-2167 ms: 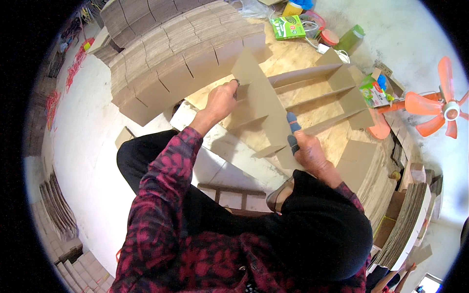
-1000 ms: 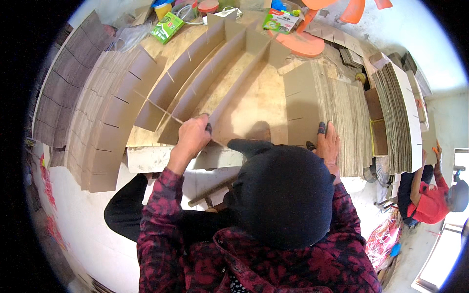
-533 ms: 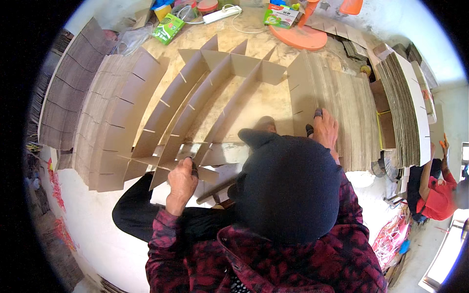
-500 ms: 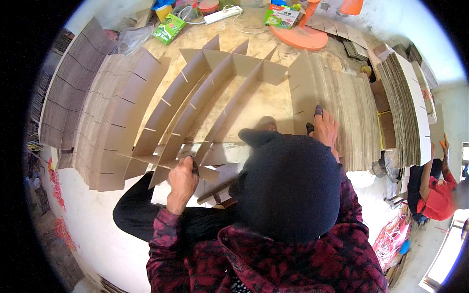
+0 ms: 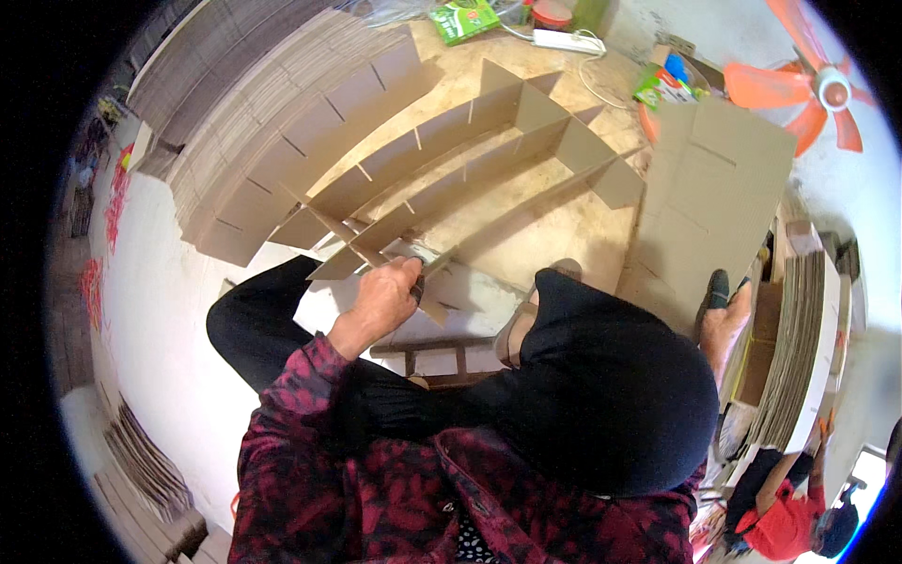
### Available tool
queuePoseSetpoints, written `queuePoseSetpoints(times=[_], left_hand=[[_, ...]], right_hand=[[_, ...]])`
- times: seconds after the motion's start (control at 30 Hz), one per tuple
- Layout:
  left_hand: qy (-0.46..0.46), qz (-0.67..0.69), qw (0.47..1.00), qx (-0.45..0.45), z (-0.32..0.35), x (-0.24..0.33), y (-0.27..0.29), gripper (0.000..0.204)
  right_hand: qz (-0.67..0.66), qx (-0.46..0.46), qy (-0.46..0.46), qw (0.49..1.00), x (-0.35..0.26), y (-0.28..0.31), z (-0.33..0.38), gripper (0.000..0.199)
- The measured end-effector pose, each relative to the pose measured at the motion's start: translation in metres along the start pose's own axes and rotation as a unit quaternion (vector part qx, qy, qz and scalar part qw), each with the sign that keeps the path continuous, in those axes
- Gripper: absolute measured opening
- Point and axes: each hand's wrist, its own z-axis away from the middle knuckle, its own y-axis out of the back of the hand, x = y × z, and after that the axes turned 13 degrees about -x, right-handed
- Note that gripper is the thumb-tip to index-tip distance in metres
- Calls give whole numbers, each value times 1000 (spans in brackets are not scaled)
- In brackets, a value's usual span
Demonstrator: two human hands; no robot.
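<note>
Left hand, head view: My left hand [image 5: 381,296] is curled closed on the near end of a slotted cardboard lattice [image 5: 489,169].
Lattice: It stands on the wooden tabletop [image 5: 587,240] in front of me, long strips crossed by shorter ones at both ends, its near end reaching past the table's edge.
Right hand: My right hand [image 5: 723,324], dark covering on a finger, is at the near right edge of a broad cardboard sheet [image 5: 709,188]; whether it grips the sheet I cannot tell from this angle.
Left stack: Slotted cardboard pieces [image 5: 282,141] are packed tightly together just beside the lattice.
Far side: A white power strip [image 5: 568,40] lies beyond the lattice; an orange fan [image 5: 833,91] is at right.
Lower right: A co-worker in red [image 5: 785,522] is well apart from me.
</note>
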Motion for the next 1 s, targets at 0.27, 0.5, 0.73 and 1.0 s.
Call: queuePoseSetpoints(times=[0.27,0.5,0.73,1.0], left_hand=[[20,-32,999,-38,-7,1,4,12],[21,-13,999,-28,-8,-4,1,10],[-4,12,1000,8,-4,-5,0,10],[8,40,999,8,-3,-4,1,8]], right_hand=[[-290,-200,-75,933,-58,-100,-140,29],[-268,-324,110,901,-75,-104,-178,34],[-148,-399,295,855,-160,-139,-112,51],[-125,-409,324,843,-203,-166,-98,42]])
